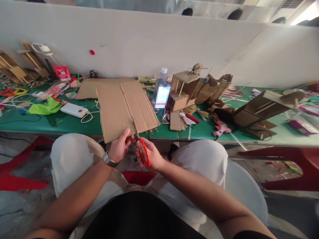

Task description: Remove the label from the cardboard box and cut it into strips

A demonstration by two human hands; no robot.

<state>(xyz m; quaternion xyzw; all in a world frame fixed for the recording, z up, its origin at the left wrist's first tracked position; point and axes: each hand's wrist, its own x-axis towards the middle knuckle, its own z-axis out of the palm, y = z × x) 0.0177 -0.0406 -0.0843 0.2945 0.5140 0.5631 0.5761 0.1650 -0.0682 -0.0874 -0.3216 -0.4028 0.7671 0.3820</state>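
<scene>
Two knees (65,159) in pale pants were spread apart, close to the green table (47,126). A silver watch (109,160) sat on the left wrist. The right hand (152,156) had its fingers curled tight around the scissors (143,144) by their red handles. The left hand (119,149) pinched the near edge of the big brown cardboard sheet (113,113), thumb on top. The sheet stuck out past the front of the table, and the scissors' blades were at its near edge. A white box (74,110) lay to its left, and a pink glue gun (221,128) to its right. Farther back, a clear bottle (162,79) stood beside a cardboard model (183,87). Behind was a pale wall (139,43).
</scene>
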